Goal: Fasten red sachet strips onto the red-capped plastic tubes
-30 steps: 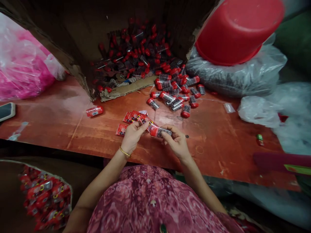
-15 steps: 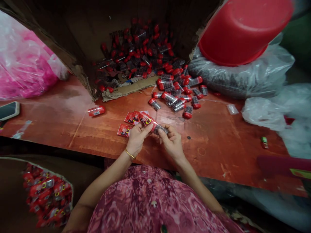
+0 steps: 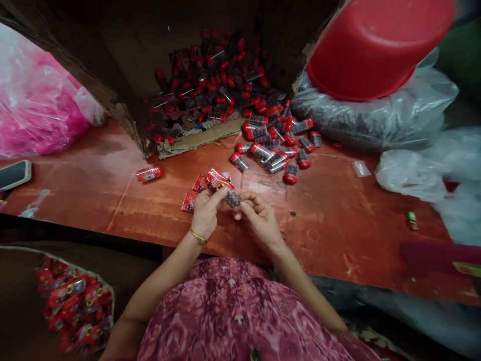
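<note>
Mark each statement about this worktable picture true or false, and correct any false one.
1. The left hand and right hand are both on one small tube. True.
2. The gold bracelet is on the right wrist. False: the bracelet is on the left wrist.
3. The red tub rests on a clear plastic bag. True.
4. The phone lies near the picture's right edge. False: the phone lies near the left edge.
5. Red-capped tubes lie outside the cardboard box, on the table. True.
</note>
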### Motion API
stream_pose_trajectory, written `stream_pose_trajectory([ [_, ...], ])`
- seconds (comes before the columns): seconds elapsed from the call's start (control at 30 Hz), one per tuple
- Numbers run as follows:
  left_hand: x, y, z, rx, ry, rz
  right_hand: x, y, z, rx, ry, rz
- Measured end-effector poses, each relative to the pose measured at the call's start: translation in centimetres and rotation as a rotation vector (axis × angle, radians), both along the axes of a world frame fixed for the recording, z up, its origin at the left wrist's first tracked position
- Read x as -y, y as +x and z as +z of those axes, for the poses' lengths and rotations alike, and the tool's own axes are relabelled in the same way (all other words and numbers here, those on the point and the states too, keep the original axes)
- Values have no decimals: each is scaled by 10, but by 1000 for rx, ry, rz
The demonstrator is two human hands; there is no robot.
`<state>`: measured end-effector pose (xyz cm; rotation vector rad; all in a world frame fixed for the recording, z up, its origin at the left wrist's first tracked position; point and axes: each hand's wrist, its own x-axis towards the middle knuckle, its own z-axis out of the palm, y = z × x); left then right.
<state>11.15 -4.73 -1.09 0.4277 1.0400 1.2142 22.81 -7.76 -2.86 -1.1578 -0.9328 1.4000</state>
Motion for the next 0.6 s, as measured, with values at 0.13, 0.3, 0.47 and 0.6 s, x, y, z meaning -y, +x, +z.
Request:
stream_pose_trajectory([
  [0.13, 6, 3, -2, -15, -67, -97, -5, -5, -7, 80, 49, -79],
  [0.3, -1, -30, 8, -86, -63, -82, -15, -1, -14, 617, 248, -55],
  [0.47, -30, -104, 22, -509, -62, 148, -4, 27, -27, 1380, 333, 147],
  [0.6, -46, -147, 19, -908, -206, -51, 34, 62, -30, 1441, 268, 285],
])
